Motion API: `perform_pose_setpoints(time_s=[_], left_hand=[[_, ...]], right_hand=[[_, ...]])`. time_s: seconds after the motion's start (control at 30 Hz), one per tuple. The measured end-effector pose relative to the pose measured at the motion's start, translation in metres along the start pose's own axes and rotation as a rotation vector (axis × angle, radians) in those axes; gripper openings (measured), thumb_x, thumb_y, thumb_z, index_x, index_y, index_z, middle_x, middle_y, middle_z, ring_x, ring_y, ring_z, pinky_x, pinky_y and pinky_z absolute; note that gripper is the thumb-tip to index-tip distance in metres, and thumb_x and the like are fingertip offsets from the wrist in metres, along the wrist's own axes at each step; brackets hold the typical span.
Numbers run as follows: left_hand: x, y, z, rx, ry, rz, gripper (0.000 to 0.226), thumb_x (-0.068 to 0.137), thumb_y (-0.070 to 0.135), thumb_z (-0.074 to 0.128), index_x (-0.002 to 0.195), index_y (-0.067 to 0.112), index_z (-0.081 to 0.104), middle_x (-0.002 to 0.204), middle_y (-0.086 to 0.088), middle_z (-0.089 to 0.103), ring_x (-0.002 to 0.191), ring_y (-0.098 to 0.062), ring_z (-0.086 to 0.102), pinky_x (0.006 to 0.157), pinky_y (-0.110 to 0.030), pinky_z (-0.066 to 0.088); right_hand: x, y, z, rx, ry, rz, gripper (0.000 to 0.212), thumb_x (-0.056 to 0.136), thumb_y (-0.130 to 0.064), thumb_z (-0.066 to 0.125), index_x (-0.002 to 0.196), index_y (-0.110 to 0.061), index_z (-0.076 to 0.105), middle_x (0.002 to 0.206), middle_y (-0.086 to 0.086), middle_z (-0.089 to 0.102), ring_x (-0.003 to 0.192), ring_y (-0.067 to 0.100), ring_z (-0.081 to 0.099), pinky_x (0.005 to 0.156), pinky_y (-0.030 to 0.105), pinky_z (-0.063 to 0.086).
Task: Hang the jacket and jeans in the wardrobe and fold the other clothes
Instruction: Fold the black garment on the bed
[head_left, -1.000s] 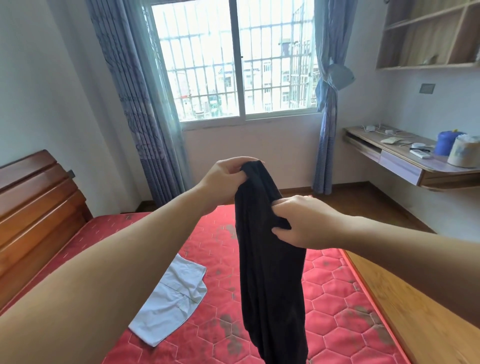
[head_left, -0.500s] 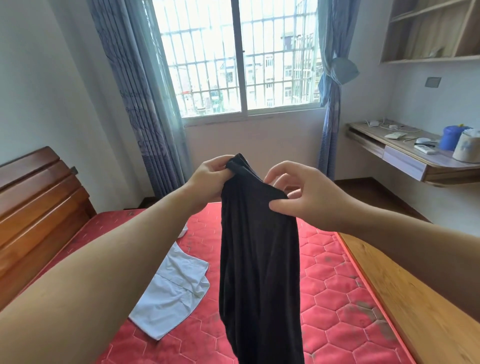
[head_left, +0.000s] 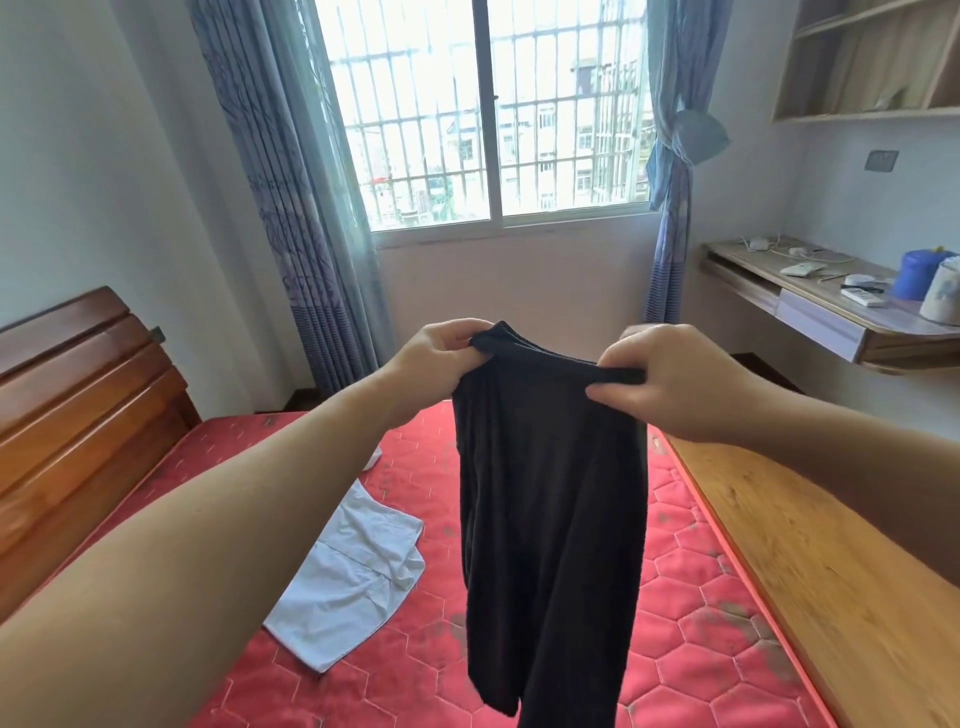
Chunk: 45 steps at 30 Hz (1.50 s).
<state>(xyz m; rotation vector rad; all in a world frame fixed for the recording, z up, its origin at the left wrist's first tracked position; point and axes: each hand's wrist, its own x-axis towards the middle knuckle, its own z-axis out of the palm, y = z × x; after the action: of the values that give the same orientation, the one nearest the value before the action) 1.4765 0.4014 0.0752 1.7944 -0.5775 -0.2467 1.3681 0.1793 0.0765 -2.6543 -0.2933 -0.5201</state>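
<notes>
Black garment (head_left: 550, 519) hangs lengthwise above bed (head_left: 691, 597), top edge stretched level. I see left hand (head_left: 436, 358) and right hand (head_left: 670, 374) pinching opposite corners, fingers curled tight. White shirt (head_left: 353, 571) lies lower left.

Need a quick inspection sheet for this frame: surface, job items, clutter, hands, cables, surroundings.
Surface: red quilted mattress, stained patches, on a wooden bed frame.
Job's things: black garment held up by its top edge, hanging over the mattress; white garment lying crumpled on the mattress.
Clutter: desk holds a blue container, a remote and small items.
Hands: left hand and right hand each grip a top corner of the black garment.
Cables: white cable on the desk.
Surroundings: barred window, blue curtains, wall shelf, wooden headboard.
</notes>
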Motion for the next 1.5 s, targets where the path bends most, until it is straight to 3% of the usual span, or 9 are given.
perform_pose_setpoints(time_s=[0.1,0.17,0.27,0.67,0.8,0.97,1.1,1.3,1.5], left_hand=[[-0.001,0.002,0.001,-0.034,-0.047,-0.024,0.019,0.097,0.010,0.057,0.107,0.018,0.071,0.098,-0.002,0.068,0.090,-0.017,0.060,0.098,-0.047,0.049],[-0.001,0.004,0.001,-0.032,-0.115,-0.038,0.020,0.098,0.011,0.056,0.106,0.022,0.071,0.100,-0.001,0.067,0.092,-0.017,0.059,0.100,-0.047,0.047],[0.002,0.009,-0.004,-0.077,-0.189,-0.062,0.023,0.098,0.012,0.055,0.109,0.024,0.071,0.102,0.000,0.067,0.094,-0.021,0.059,0.093,-0.044,0.050],[0.014,0.006,-0.015,-0.065,-0.564,-0.243,0.026,0.099,0.023,0.052,0.115,0.035,0.070,0.111,-0.003,0.069,0.092,-0.027,0.066,0.084,-0.047,0.057],[0.020,-0.002,-0.013,0.093,-0.511,-0.271,0.028,0.103,0.025,0.045,0.119,0.037,0.065,0.105,-0.002,0.072,0.091,-0.033,0.068,0.080,-0.048,0.058],[0.035,-0.026,-0.006,-0.164,-0.107,-0.187,0.029,0.103,0.019,0.045,0.104,0.036,0.069,0.087,0.007,0.071,0.067,-0.008,0.066,0.062,-0.025,0.057],[0.043,-0.032,-0.006,-0.210,-0.078,-0.152,0.021,0.102,0.024,0.049,0.100,0.023,0.069,0.086,0.005,0.075,0.077,-0.009,0.070,0.074,-0.024,0.059],[0.052,-0.037,-0.037,0.433,-0.299,-0.078,0.015,0.076,0.013,0.080,0.088,0.009,0.072,0.082,0.004,0.073,0.075,-0.011,0.069,0.071,-0.031,0.059],[0.077,-0.064,-0.056,0.776,-0.263,0.003,0.010,0.073,0.010,0.066,0.066,0.017,0.063,0.067,0.002,0.058,0.062,-0.015,0.053,0.062,-0.032,0.051]], right_hand=[[0.004,0.012,-0.009,0.255,-0.210,0.206,0.009,0.087,-0.029,0.070,0.092,-0.023,0.075,0.125,-0.009,0.057,0.109,0.007,0.055,0.090,0.022,0.043],[0.003,0.016,-0.012,0.505,-0.393,0.319,0.016,0.087,-0.025,0.070,0.097,-0.014,0.075,0.119,0.002,0.069,0.106,0.013,0.063,0.097,0.035,0.049],[0.005,0.017,-0.023,0.821,-0.340,0.407,0.027,0.079,-0.021,0.072,0.100,-0.004,0.072,0.103,0.013,0.073,0.096,0.023,0.070,0.090,0.042,0.054],[0.037,0.009,-0.042,0.250,-0.909,0.419,0.032,0.087,-0.003,0.068,0.116,-0.016,0.066,0.104,0.003,0.075,0.097,0.024,0.071,0.088,0.041,0.057],[0.053,0.014,-0.034,-0.223,-0.723,0.281,0.010,0.083,-0.033,0.070,0.090,-0.026,0.074,0.091,0.008,0.074,0.085,0.029,0.071,0.074,0.046,0.060],[0.059,0.025,-0.025,0.339,-0.361,0.382,0.016,0.091,-0.026,0.066,0.101,-0.016,0.074,0.095,0.003,0.076,0.090,0.018,0.072,0.081,0.038,0.059],[0.068,0.025,-0.016,0.443,-0.258,0.371,0.016,0.088,-0.024,0.070,0.101,-0.014,0.074,0.091,0.005,0.076,0.083,0.021,0.073,0.073,0.036,0.060],[0.085,0.016,-0.018,0.249,-0.327,0.242,0.012,0.082,-0.025,0.075,0.080,-0.013,0.075,0.049,0.005,0.054,0.045,0.015,0.047,0.053,0.032,0.041],[0.095,0.022,0.003,0.186,-0.498,0.269,0.015,0.082,-0.020,0.075,0.068,-0.020,0.071,0.046,0.000,0.051,0.041,0.012,0.045,0.052,0.027,0.041]])
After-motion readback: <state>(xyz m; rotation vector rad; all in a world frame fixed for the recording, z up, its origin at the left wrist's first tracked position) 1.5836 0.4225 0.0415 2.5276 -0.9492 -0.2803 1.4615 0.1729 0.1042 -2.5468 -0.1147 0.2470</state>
